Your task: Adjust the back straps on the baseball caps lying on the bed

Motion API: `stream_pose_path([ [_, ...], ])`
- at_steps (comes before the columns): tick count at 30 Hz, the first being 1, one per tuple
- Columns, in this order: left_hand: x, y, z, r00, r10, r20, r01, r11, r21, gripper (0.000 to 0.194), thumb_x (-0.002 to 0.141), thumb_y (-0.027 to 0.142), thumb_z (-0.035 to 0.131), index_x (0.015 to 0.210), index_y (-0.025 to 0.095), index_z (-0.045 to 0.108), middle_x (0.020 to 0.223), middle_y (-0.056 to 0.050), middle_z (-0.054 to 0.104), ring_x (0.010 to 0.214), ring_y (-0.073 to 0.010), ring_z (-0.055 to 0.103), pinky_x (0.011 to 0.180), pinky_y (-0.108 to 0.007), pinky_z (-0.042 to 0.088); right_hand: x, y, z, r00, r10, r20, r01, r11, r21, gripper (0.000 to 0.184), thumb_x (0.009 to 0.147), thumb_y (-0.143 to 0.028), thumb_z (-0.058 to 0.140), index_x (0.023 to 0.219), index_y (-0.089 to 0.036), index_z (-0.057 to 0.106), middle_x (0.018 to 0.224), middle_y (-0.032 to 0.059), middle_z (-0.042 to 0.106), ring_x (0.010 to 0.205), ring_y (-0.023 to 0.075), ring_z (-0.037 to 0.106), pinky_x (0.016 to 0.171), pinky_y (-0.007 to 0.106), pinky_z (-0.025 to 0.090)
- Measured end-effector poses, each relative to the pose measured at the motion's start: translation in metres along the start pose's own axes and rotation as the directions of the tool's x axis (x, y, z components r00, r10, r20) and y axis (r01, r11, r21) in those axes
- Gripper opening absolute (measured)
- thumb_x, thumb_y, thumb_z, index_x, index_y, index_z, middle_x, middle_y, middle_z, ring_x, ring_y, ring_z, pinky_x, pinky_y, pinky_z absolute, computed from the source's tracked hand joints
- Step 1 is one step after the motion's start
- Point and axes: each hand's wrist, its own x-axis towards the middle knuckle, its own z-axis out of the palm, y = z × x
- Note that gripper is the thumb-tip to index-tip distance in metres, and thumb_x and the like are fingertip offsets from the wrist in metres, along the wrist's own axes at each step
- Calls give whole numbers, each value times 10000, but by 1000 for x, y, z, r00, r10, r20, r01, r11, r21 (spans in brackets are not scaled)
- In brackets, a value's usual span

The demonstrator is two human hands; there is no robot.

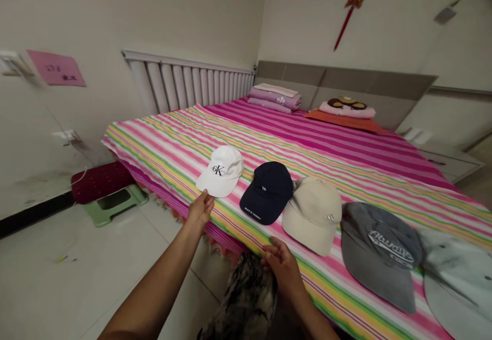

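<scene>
A white baseball cap (226, 163) with black letters on its front lies on the striped bed cover. My left hand (200, 209) is closed at the front edge of its brim, fingertips on the fabric. To its right sits a navy cap (271, 181) with small white lettering along the brim. Beside that one, touching it, is a beige cap (315, 196). My right hand (281, 263) rests at the bed's near edge, below the navy and beige caps, its fingers loosely bent and apart, holding nothing. Farther right are a grey cap (378, 242) with white script and a pale grey-green cap (457, 273), cut off by the frame.
The striped bed cover (161, 140) spreads over the bed. Folded purple bedding (271, 98) and a pink pillow (346, 109) lie near the headboard (346, 81). A green stool (115, 204) stands on the tiled floor at left. At right is a white nightstand (446, 158).
</scene>
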Motion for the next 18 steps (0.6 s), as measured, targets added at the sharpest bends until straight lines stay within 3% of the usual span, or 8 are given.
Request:
stream_pose_path([
  [2, 6, 6, 9, 999, -30, 14, 31, 997, -75, 23, 823, 152, 525, 844, 152, 535, 616, 6, 595, 532, -78, 592, 593, -189, 512, -7, 3, 1, 999, 21, 25, -20, 1000, -12, 468, 565, -343, 693, 971, -162, 545, 841, 56, 627, 553, 154, 591, 530, 290, 466],
  [5, 7, 14, 20, 993, -70, 90, 84, 983, -165, 191, 804, 37, 485, 956, 138, 541, 650, -17, 632, 579, -112, 618, 651, -251, 533, -13, 5, 2, 996, 31, 80, -29, 999, -32, 382, 585, -369, 699, 896, -168, 604, 764, 30, 632, 541, 146, 579, 505, 268, 447],
  [10, -28, -1, 9, 957, -13, 291, 97, 956, -276, 326, 799, 12, 461, 1064, 173, 562, 830, -50, 692, 730, -128, 649, 729, -246, 523, -14, -4, -4, 987, -11, 162, 20, 998, -51, 353, 606, -455, 707, 790, -160, 646, 696, 27, 640, 562, 151, 580, 523, 265, 444],
  [11, -40, -10, 1, 937, -8, 350, 113, 954, -279, 347, 780, 6, 483, 1068, 180, 569, 868, -55, 694, 758, -140, 652, 743, -257, 521, -13, -10, -5, 984, -39, 172, 48, 998, -49, 370, 612, -471, 706, 804, -160, 649, 726, 42, 656, 620, 171, 603, 575, 284, 463],
  [14, -77, -48, -28, 784, -61, 618, 223, 957, -188, 407, 666, 12, 621, 1037, 179, 598, 909, -55, 698, 791, -177, 653, 730, -273, 521, -15, -34, -9, 965, -170, 202, 164, 985, 43, 475, 643, -523, 680, 963, -176, 632, 971, 102, 678, 930, 246, 606, 805, 364, 457],
  [16, -100, -75, -48, 709, -134, 692, 279, 955, -101, 390, 607, 48, 693, 972, 168, 626, 927, -50, 696, 806, -186, 648, 759, -286, 509, -20, -52, -12, 933, -244, 264, 206, 965, 162, 586, 653, -582, 640, 1087, -193, 586, 1114, 120, 636, 1049, 270, 559, 883, 397, 420],
  [18, -119, -99, -63, 651, -197, 733, 337, 940, -46, 427, 575, 64, 719, 972, 196, 634, 965, -28, 688, 875, -184, 634, 799, -280, 485, -27, -65, -16, 903, -281, 324, 198, 944, 265, 632, 650, -617, 613, 1125, -202, 573, 1131, 123, 631, 1060, 283, 554, 895, 405, 415],
])
